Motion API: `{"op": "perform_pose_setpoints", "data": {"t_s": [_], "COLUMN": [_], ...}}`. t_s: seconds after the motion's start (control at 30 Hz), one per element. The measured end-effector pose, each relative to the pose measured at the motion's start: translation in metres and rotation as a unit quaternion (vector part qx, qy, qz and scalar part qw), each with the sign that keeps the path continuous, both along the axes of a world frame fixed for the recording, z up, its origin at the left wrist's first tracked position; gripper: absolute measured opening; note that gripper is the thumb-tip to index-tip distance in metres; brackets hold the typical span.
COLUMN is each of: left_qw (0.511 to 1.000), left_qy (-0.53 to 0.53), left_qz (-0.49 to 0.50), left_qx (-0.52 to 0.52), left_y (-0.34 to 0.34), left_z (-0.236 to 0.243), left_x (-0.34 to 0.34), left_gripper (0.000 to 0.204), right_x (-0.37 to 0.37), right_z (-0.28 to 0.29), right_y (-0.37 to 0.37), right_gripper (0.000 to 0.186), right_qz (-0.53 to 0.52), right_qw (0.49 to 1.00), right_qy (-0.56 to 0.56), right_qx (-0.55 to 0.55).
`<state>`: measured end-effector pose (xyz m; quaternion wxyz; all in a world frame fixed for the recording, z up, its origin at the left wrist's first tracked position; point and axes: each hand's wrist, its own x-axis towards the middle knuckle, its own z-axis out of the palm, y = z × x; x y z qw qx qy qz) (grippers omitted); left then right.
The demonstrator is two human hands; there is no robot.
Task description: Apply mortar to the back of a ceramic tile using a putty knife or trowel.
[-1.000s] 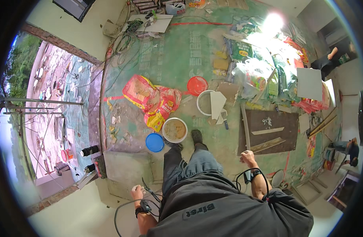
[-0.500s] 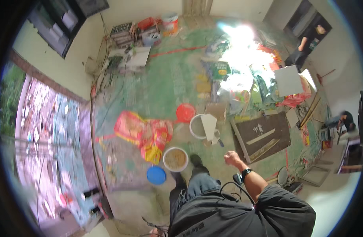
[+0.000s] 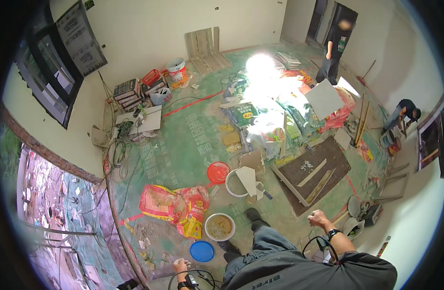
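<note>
My right hand (image 3: 318, 218) hangs at my right side above the floor, its fingers curled in with nothing visible in them. Low in the view, my left hand (image 3: 181, 265) is loosely closed, and I make out nothing in it. The nearest thing to it is a round blue lid (image 3: 202, 251) on the floor. Beside my feet stands a white bucket (image 3: 220, 227) holding a tan mix. Past it sit a red bucket (image 3: 218, 172) and another white bucket (image 3: 235, 183), with a pale board piece (image 3: 247, 181) and a blue-handled trowel (image 3: 267, 194) across its right edge.
Red and yellow bags (image 3: 176, 208) lie left of the bucket. A dark board (image 3: 312, 174) with strips on it lies ahead of my right hand. Bagged materials (image 3: 292, 113) heap up under a bright glare. One person (image 3: 336, 48) stands far right; another person (image 3: 402, 116) bends nearer.
The view has tilted up, showing more wall, and the floor things sit lower in it. My left hand has come further into view. My right hand now appears lower and further right.
</note>
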<state>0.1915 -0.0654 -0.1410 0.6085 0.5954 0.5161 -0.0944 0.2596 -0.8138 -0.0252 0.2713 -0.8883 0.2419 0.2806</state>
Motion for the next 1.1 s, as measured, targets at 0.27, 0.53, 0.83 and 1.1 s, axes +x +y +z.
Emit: {"op": "perform_pose_setpoints", "data": {"t_s": [0.27, 0.53, 0.83, 1.1], "left_qw": [0.982, 0.954, 0.973, 0.934], "left_qy": [0.037, 0.069, 0.053, -0.071], "left_qz": [-0.184, -0.287, -0.056, 0.024], "left_qx": [0.015, -0.061, -0.217, -0.348], "left_y": [-0.123, -0.357, -0.490, -0.524], "left_z": [-0.014, -0.242, -0.497, -0.495], "left_x": [0.132, 0.267, 0.322, 0.330], "left_gripper": [0.021, 0.032, 0.054, 0.035], "right_x": [0.076, 0.247, 0.294, 0.268], "right_z": [-0.102, -0.471, -0.762, -0.756], "right_y": [-0.119, -0.121, -0.042, -0.055], "right_gripper": [0.039, 0.035, 0.052, 0.054], "right_qz": [0.085, 0.249, 0.239, 0.164], "right_qw": [0.996, 0.962, 0.944, 0.982], "right_qy": [0.013, 0.114, 0.205, 0.079], "right_qx": [0.017, 0.015, -0.097, -0.052]}}
